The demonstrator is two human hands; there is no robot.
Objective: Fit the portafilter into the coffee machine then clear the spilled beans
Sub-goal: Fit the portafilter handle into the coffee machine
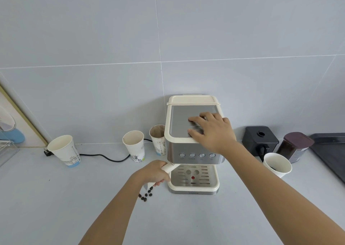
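The portafilter point(170, 167) is under the front of the coffee machine point(194, 147). The left hand point(155, 173) is wrapped tight around its cream handle. The right hand point(211, 131) lies flat and open on top. Next, I think, comes a twist to lock it. Spilled beans point(146, 195) wait close by; paper cups point(134, 146) stand clear.

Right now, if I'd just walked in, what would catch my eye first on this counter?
The cream and steel coffee machine against the tiled wall, with the right hand pressed flat on its top. Just below, the left hand grips the cream portafilter handle, which runs in under the button panel. Then the few dark spilled beans on the pale counter, left of the drip tray.
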